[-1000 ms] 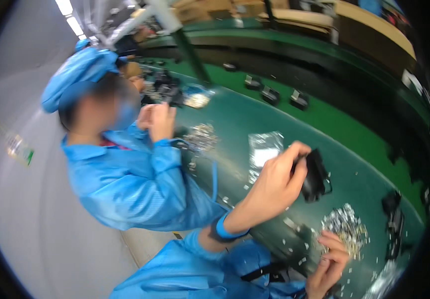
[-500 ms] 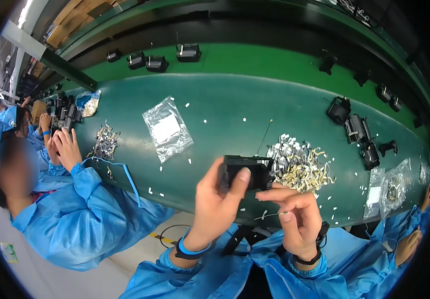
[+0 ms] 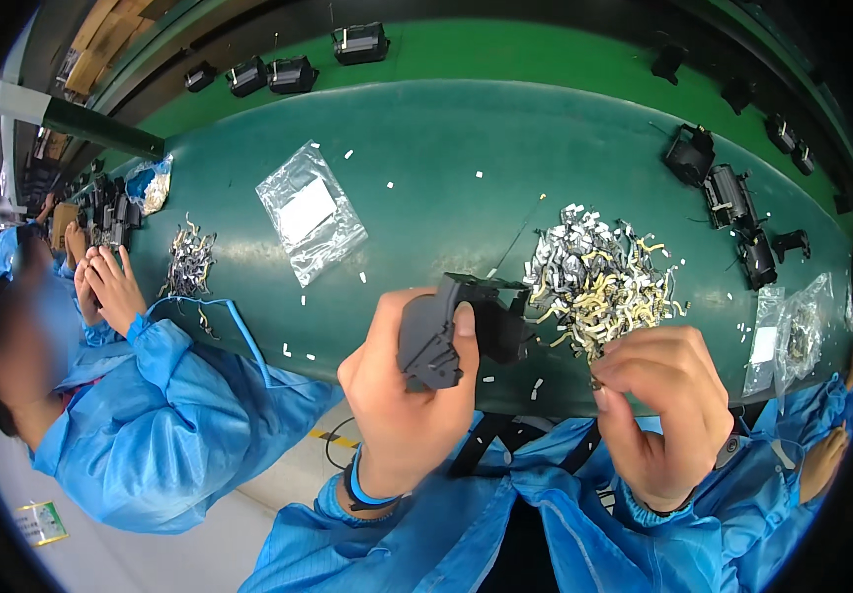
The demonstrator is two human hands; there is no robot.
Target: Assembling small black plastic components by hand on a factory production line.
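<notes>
— Over the near edge of the table [image 3: 446, 168], what is that dark piece?
— A moulded plastic housing [image 3: 456, 331], matt dark grey, blocky with ribs and angled corners. The left hand [image 3: 406, 395] is wrapped tight around it, thumb pressed flat on its side, holding it upright just above the table's rim.
— And the other hand?
— The right hand [image 3: 668, 415] has its fingertips pinched together on something tiny; too small to tell what. It sits just beside the pile of metal clips [image 3: 599, 282], a loose tangle of thin bent strips, shiny silver and brassy yellow.
— The surface?
— Smooth dark green, slightly glossy, dotted with small white flecks. A crinkled clear plastic bag [image 3: 310, 212] with a white slip inside lies flat further left.
— Anything else like the housing?
— Several black parts [image 3: 728, 193] in a row at the far right, well apart from the hands. At the left, a person in a blue smock [image 3: 174, 425] works by a smaller heap of clips [image 3: 189, 262].
</notes>
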